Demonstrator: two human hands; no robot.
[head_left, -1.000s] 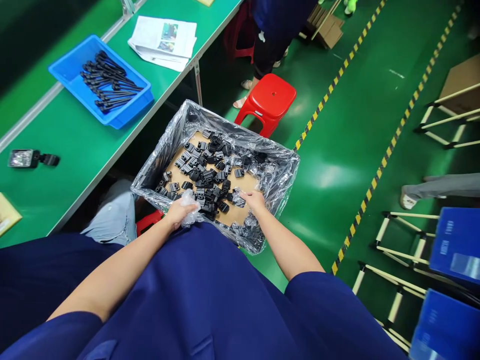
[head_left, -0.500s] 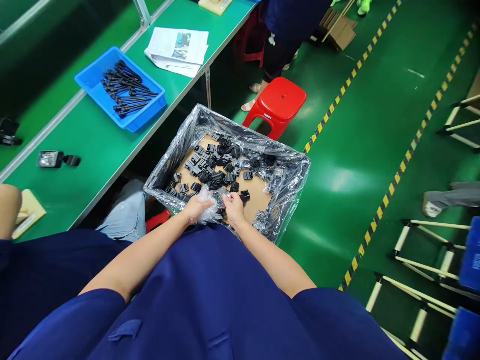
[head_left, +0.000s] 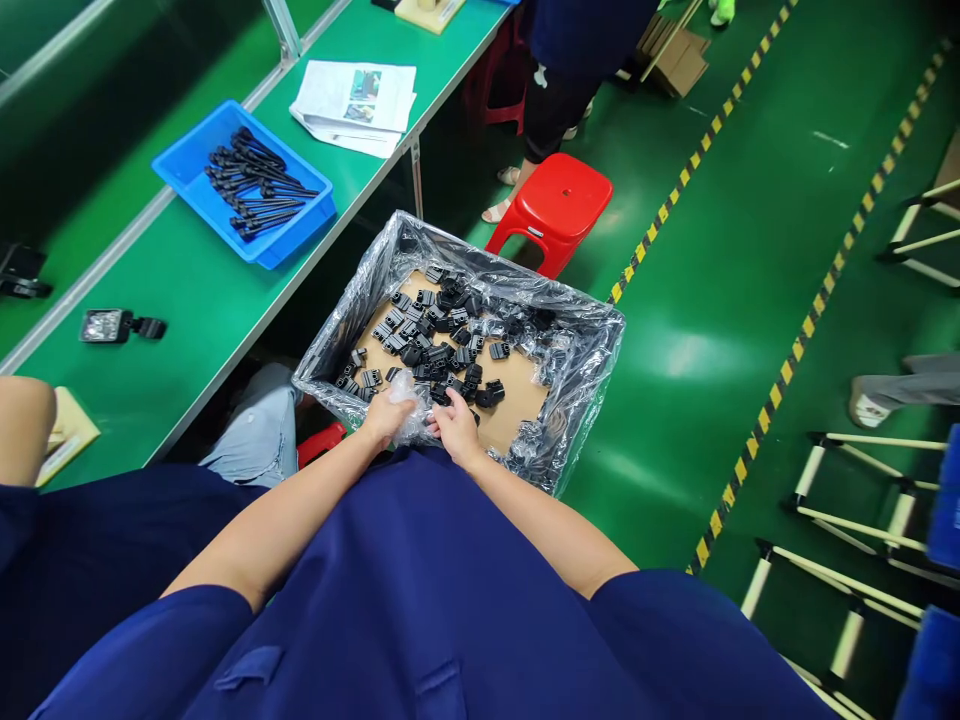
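My left hand is closed around crumpled clear plastic bags over the near side of a bin lined with clear plastic. Beside it, my right hand has its thumb and fingertips pinched at the right edge of that plastic; the exact grip is partly hidden. Inside the bin, many small black plastic parts lie loose on a brown cardboard bottom. Along the bin's right side are more black parts in clear bags.
Left of the bin runs a green workbench with a blue tray of black rods, printed sheets and a small lamp-like unit. A red stool stands beyond the bin. One person sits at left; another stands ahead.
My right hand has moved slightly left and down, closer to the plastic in my left hand. The clear piece between its fingers no longer shows over the black parts. The view has shifted slightly.
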